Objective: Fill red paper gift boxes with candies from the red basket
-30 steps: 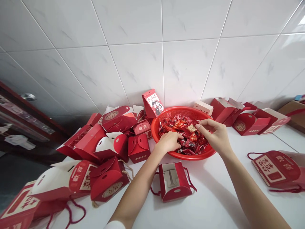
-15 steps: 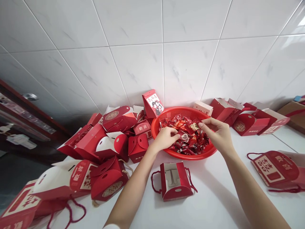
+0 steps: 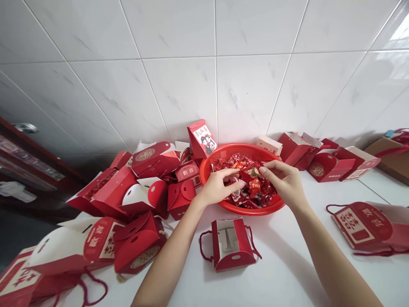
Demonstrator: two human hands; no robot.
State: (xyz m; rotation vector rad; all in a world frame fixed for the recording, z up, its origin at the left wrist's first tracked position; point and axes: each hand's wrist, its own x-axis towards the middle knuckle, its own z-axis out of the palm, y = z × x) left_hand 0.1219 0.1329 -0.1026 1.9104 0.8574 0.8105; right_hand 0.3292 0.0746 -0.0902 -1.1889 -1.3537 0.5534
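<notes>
A red plastic basket full of red-wrapped candies stands against the tiled wall. Over its left part is my left hand, thumb and fingers apart above the candies, with nothing held between them. My right hand is at the basket's right side and pinches a dark red candy packet between thumb and fingers. In front of the basket, a small red box with rope handles sits on the white table, its top open.
Several red gift boxes crowd the left side. More red boxes line the wall at the right, with a brown carton beyond them. A red box with cord handles lies at the right.
My left hand has opened wider and shifted slightly left. My right hand now holds a packet raised over the candies. The whole view has shifted slightly.
</notes>
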